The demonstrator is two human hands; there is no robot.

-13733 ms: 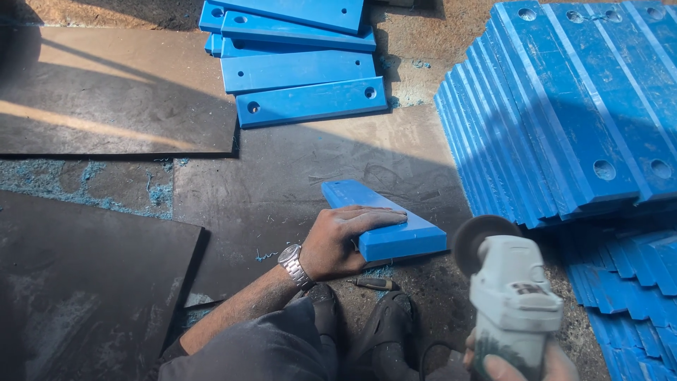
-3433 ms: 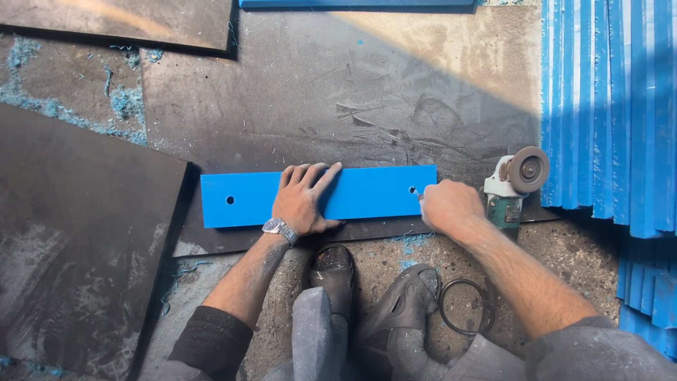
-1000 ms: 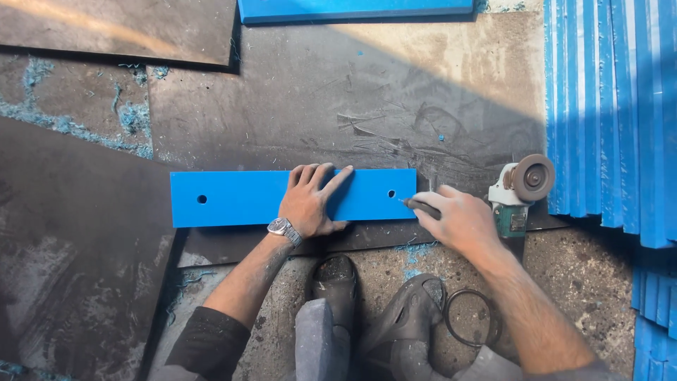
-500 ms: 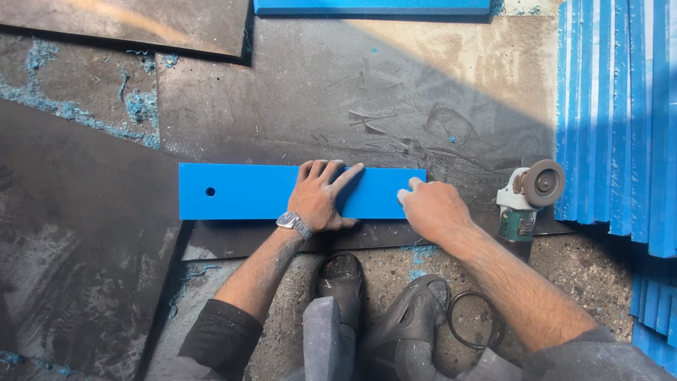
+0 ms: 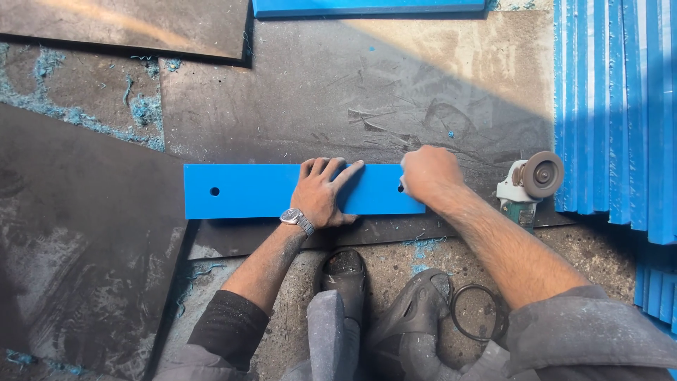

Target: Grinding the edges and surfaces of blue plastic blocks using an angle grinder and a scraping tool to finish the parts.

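A long blue flat bar [image 5: 247, 190] with a hole near each end lies flat on a dark metal sheet [image 5: 367, 92]. My left hand [image 5: 323, 192], with a wristwatch, presses flat on the bar's middle, fingers spread. At the bar's right end my right hand [image 5: 429, 173] rests with curled fingers, covering the corner beside the right hole. What its fingertips pinch is hidden. An angle grinder [image 5: 530, 182] lies on the sheet just right of that hand, its disc facing up.
Many blue bars [image 5: 620, 113] stand stacked on edge along the right side. Another blue piece [image 5: 367, 7] lies at the top edge. Dark metal sheets [image 5: 77, 240] cover the left. Blue shavings litter the ground. My shoes [image 5: 381, 296] and a black ring [image 5: 474, 310] sit below the bar.
The bar has slid a little to the right under both hands. My right hand moved up along the bar's right end. The grinder stays put on the sheet.
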